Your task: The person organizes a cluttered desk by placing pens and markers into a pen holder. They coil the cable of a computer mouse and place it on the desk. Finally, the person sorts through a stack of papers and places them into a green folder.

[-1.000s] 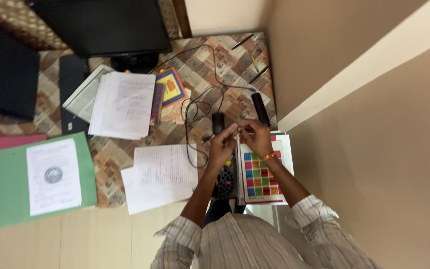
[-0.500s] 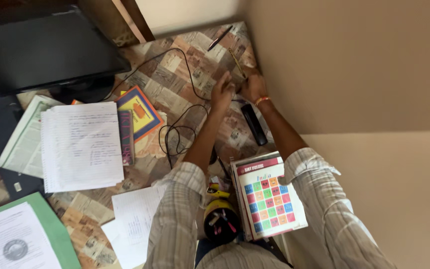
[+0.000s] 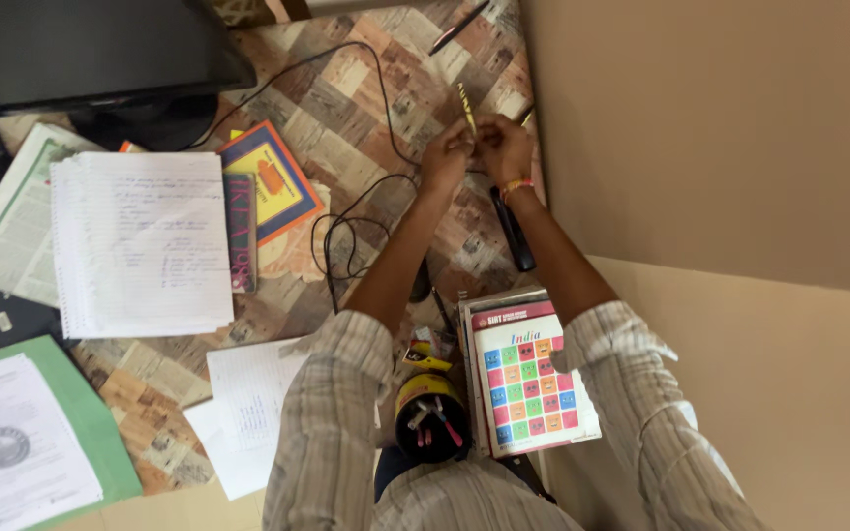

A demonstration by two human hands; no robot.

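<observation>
Against a beige wall, on a patchwork-patterned desk, the left hand and right hand met, fingertips pinching a thin yellow pencil-like stick angled away from both hands equally.

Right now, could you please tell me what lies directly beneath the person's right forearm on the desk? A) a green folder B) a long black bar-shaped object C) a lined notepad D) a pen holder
B: the long black bar-shaped object lies on the patterned desk just under the right forearm, while the hands, left hand and right hand, meet near the wall.
</observation>
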